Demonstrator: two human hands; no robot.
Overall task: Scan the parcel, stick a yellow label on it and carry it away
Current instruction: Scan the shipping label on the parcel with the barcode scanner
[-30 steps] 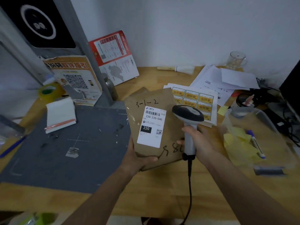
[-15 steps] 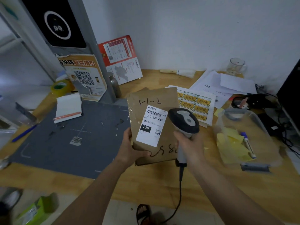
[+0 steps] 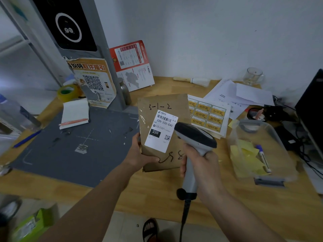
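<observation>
Left hand [image 3: 139,154] fingers grip the parcel [image 3: 162,130]; right hand [image 3: 201,165] clasps the scanner [image 3: 194,137], overlapping the parcel's right edge; label sheet [image 3: 208,116] behind it on the bench [image 3: 157,194].

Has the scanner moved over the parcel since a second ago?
Yes. The scanner head has shifted left, toward the white shipping label on the parcel, and now overlaps the label's right edge.

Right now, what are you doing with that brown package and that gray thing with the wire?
A person is scanning a parcel. The left hand holds the brown parcel tilted up above the wooden desk, with its white shipping label facing up. The right hand grips a corded barcode scanner, its head right beside that label. The sheet of yellow labels lies behind the parcel, and no yellow label is on the parcel yet.
</observation>
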